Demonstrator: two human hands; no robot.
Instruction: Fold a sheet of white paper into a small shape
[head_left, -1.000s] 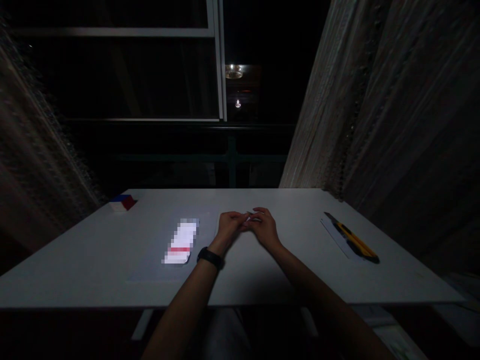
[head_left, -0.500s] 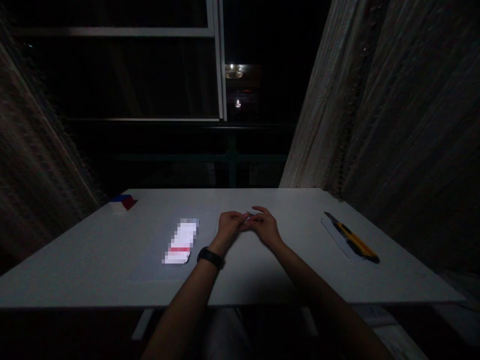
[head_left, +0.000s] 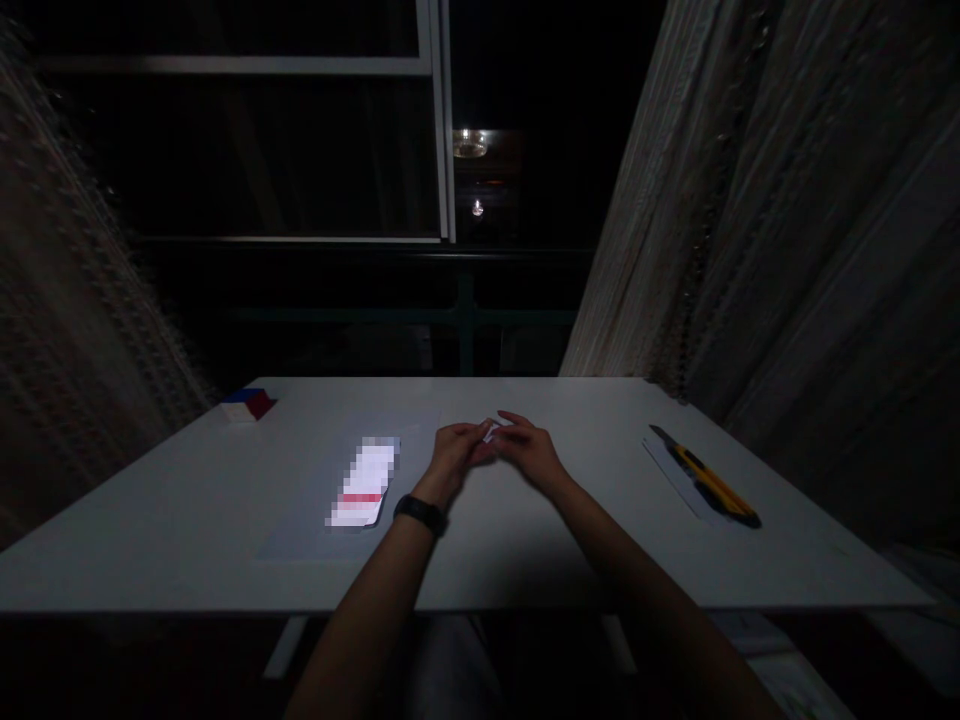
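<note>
- Small white piece (head_left: pixel 491 432), between the fingertips of both hands over the middle of the white table (head_left: pixel 187 520): compared with half a second earlier, we see more of its pale surface.
- Over the same interval, the fingers of the right hand (head_left: pixel 531 448) shift at the piece, while the left hand (head_left: pixel 456 452) keeps nearly the same place. The phone (head_left: pixel 364 485) and the yellow-and-black knife (head_left: pixel 712 480) stay where they lie on either side.
- In appearance, we note a pale, thin, angular piece, like folded paper, with a bright edge against the darker fingers.
- We observe the left hand, with a dark wristband (head_left: pixel 420 513) behind it, pinching the piece between thumb and fingers. The right hand is curved, its index finger raised; we cannot tell whether its other fingertips grip the piece or merely touch it.
- Fingers cover much of the piece, so we cannot make out its full outline. Dim light and slight blur obscure the right fingertips, the phone's screen is pixelated, and both forearms are cut off by the lower edge.
</note>
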